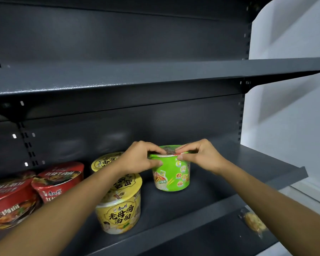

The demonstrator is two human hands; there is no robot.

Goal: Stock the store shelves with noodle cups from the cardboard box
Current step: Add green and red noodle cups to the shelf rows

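On the middle shelf (229, 183) I count five cups: two red cups (61, 180) at left, two yellow cups (120, 209) centre, one green cup (172, 174) to their right, apart from them. One packet (254, 221) lies on the lower shelf (201, 237). Green cup: bright green wall with food pictures, pale band at base, foil lid, near upright; base contact with shelf unclear. Left hand (140, 159) and right hand (201, 156) pinch its rim from either side, fingers curled over the lid, thumbs on the wall. Both forearms extended.
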